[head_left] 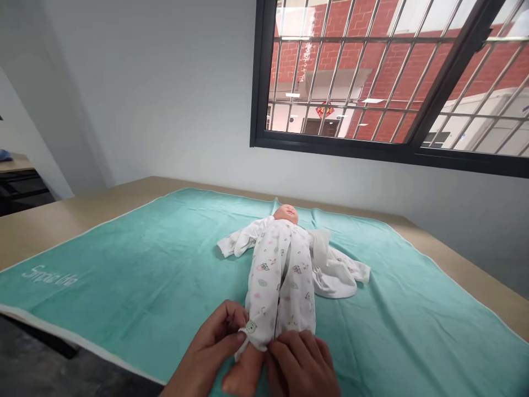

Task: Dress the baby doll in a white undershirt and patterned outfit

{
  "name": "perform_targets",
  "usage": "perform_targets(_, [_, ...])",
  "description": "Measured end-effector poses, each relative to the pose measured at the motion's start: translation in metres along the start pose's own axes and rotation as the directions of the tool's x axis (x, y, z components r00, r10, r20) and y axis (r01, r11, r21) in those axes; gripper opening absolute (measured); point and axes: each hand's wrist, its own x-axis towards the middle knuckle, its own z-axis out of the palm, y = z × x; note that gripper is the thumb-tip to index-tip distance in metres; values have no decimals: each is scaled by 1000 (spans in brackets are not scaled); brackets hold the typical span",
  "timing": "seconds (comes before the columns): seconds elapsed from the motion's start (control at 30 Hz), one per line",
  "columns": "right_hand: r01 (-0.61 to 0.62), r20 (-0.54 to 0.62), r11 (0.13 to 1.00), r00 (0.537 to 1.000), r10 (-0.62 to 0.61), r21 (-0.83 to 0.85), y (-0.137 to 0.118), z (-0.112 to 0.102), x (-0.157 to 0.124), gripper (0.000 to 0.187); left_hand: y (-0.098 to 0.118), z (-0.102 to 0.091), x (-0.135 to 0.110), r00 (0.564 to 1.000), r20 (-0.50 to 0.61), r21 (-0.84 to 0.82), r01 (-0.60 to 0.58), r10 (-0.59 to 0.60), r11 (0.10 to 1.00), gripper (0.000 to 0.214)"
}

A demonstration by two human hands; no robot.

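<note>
A baby doll [286, 214] lies on its back on a teal towel [136, 275], head toward the window. It wears a white printed romper [281, 275], open down the front. My left hand [215, 347] pinches the cuff of the romper's left leg, where the doll's bare foot [243, 370] sticks out. My right hand [301, 364] is closed on the hem of the other leg, right beside it. One empty sleeve [343, 273] lies spread to the doll's right.
The towel covers a tan table [467, 270] that stands against a grey wall. A barred window [388, 77] is above, with brick walls behind it. The towel's near edge [49, 328] hangs at the table's front. A dark desk [16, 176] stands far left.
</note>
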Motion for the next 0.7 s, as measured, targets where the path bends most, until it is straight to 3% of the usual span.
perform_targets(0.07, [-13, 34, 993, 999, 9, 118, 7, -3, 1, 14, -2, 0, -4, 999, 10, 104, -48, 47, 993, 8])
perform_targets(0.13, [-66, 154, 956, 988, 22, 286, 13, -12, 5, 14, -1, 2, -8, 990, 5, 295, -139, 144, 945, 10])
perform_targets(0.2, [-157, 291, 899, 956, 35, 409, 17, -22, 12, 14, 1, 8, -10, 964, 25, 507, -242, 266, 828, 25])
perform_targets(0.3, [-276, 384, 825, 920, 78, 493, 15, -32, 20, 14, 0, 19, -9, 901, 124, 723, -368, 415, 584, 47])
perform_targets(0.43, [-330, 398, 768, 911, 108, 548, 9, -31, 24, 13, 0, 31, -1, 834, 221, 869, -403, 506, 285, 62])
perform_targets(0.53, [-349, 370, 744, 917, 147, 570, 9, -34, 26, 15, 0, 33, 1, 810, 248, 915, -377, 532, 148, 62])
perform_targets(0.67, [-347, 291, 762, 932, 216, 547, 13, -46, 20, 16, -6, 23, -12, 694, 361, 900, -434, 623, -38, 49])
perform_targets(0.7, [-350, 253, 775, 935, 250, 527, 13, -49, 15, 16, -9, 20, -18, 684, 368, 901, -431, 630, -58, 45])
